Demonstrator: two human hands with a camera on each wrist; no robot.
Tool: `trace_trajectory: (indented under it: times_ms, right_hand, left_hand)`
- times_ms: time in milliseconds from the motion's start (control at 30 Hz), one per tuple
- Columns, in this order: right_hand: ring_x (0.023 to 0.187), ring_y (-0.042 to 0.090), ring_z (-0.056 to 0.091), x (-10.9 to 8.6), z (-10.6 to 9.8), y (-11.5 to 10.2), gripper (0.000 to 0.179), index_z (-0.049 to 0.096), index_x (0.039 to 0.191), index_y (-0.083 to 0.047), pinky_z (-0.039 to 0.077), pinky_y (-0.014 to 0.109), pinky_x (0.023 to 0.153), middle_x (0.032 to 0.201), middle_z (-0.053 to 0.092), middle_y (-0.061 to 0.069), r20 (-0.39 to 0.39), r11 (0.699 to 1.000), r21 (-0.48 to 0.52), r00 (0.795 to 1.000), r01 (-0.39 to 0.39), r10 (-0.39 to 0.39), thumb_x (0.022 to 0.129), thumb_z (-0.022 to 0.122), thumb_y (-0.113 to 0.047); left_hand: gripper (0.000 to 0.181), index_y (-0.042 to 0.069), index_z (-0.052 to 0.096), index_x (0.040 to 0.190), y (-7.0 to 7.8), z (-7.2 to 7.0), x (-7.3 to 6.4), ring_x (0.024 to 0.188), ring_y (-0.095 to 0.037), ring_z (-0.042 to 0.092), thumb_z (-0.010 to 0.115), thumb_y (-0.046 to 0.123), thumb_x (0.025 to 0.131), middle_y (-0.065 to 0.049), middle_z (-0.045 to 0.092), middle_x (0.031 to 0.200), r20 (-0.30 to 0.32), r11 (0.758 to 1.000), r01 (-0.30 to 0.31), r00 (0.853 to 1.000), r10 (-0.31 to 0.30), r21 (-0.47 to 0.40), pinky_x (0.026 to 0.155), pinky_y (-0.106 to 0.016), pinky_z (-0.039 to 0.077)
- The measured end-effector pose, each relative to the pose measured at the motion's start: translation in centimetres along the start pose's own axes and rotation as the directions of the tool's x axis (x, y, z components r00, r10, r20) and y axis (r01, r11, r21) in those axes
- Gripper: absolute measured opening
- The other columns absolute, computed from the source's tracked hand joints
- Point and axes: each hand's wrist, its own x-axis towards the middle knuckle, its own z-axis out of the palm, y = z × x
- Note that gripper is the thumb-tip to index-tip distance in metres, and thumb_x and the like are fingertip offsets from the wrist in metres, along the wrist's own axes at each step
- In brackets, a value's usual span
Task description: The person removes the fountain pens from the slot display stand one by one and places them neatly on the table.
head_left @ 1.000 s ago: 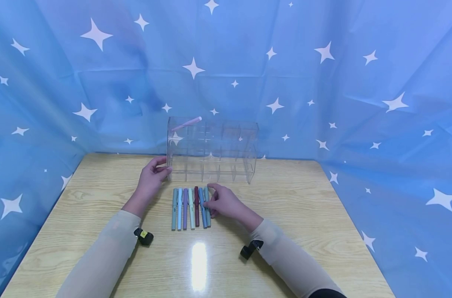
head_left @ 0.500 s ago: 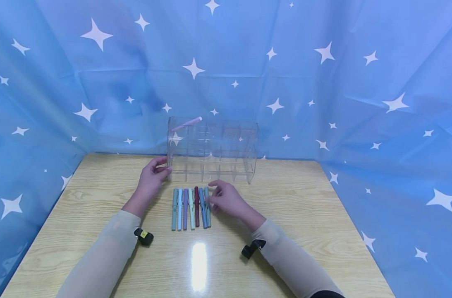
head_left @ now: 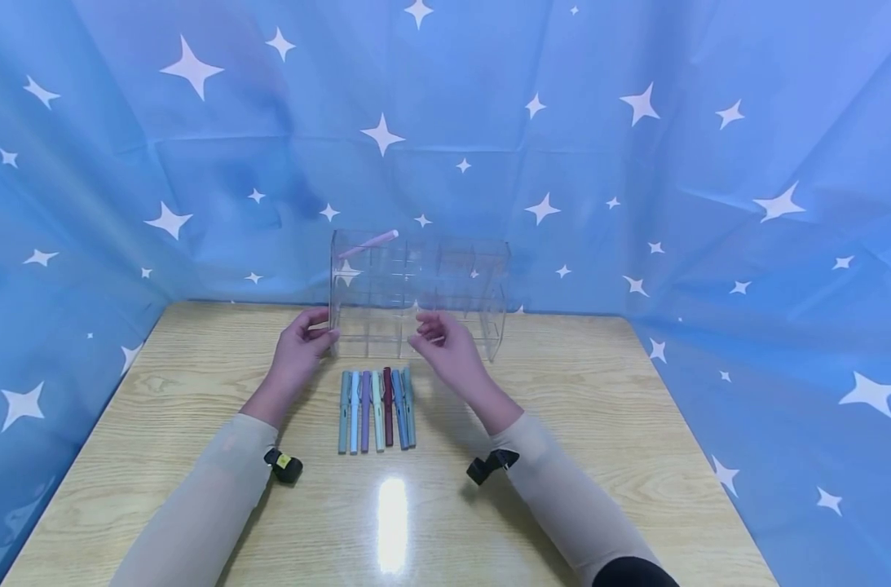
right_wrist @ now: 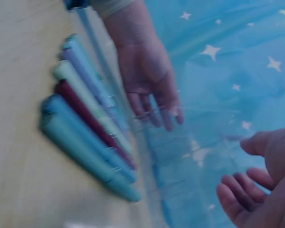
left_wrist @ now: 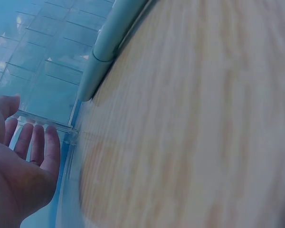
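Observation:
A clear acrylic organizer (head_left: 419, 334) with rows of compartments stands at the back of the table. My left hand (head_left: 302, 342) touches its left side, thumb by the front edge and fingers along the side wall, loosely extended. My right hand (head_left: 448, 350) hovers in front of the organizer's lower middle, fingers loosely bent and nothing in them. Below the organizer lies a row of several capped pens: teal (head_left: 344, 412), light blue (head_left: 355, 412), purple (head_left: 366, 412), mint (head_left: 378, 412), dark red (head_left: 389, 408), blue (head_left: 399, 412) and grey-teal (head_left: 410, 408). A lilac pen (head_left: 369, 244) leans in the organizer's top left compartment.
The wooden table (head_left: 599, 408) reaches back to a blue star-print curtain (head_left: 445, 98), which hangs right behind the organizer. Black wrist cameras are strapped to both sleeves. A bright light reflection shows on the tabletop in front of the pens.
My right hand has left the right end of the pen row and moved up and away, to the organizer's front, with no pen. The left hand and pens stay put.

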Motion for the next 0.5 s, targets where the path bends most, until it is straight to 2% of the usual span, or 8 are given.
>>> trace_trajectory:
  times_ms: [200, 433, 500]
  right_hand:
    - [0.116, 0.026, 0.068, 2.4, -0.1, -2.3, 0.046, 0.062, 0.144, -0.007, 0.060, 0.042, 0.103, 0.129, 0.069, 0.009, -0.068, 0.997, 0.056, 0.996, 0.053, -0.049, 0.104, 0.080, -0.017]
    - [0.116, 0.021, 0.068, 5.5, 0.1, -5.1, 0.050, 0.057, 0.151, -0.011, 0.062, 0.042, 0.098, 0.137, 0.065, 0.003, -0.128, 0.989, 0.117, 0.989, 0.089, -0.074, 0.106, 0.078, -0.019]
    - [0.117, 0.022, 0.068, 6.3, 0.2, -6.0, 0.051, 0.056, 0.152, -0.010, 0.062, 0.043, 0.097, 0.140, 0.064, 0.006, -0.136, 0.985, 0.143, 0.988, 0.095, -0.075, 0.106, 0.077, -0.019]
  left_hand:
    - [0.051, 0.008, 0.054, 0.160, 0.1, 0.0, -0.1, 0.142, -0.034, 0.055, 0.069, 0.013, 0.111, -0.015, 0.053, 0.163, 0.002, 1.000, 0.004, 1.000, -0.004, 0.005, 0.113, -0.046, 0.057]
    - [0.053, 0.008, 0.053, 0.160, 0.0, -0.1, 0.1, 0.144, -0.035, 0.054, 0.070, 0.013, 0.110, -0.015, 0.052, 0.164, 0.007, 1.000, 0.003, 1.000, -0.003, -0.001, 0.113, -0.044, 0.057]
    - [0.053, 0.008, 0.054, 0.160, 0.0, -0.1, 0.1, 0.144, -0.035, 0.054, 0.071, 0.013, 0.110, -0.015, 0.052, 0.164, 0.006, 1.000, 0.002, 1.000, -0.002, 0.001, 0.112, -0.041, 0.057]
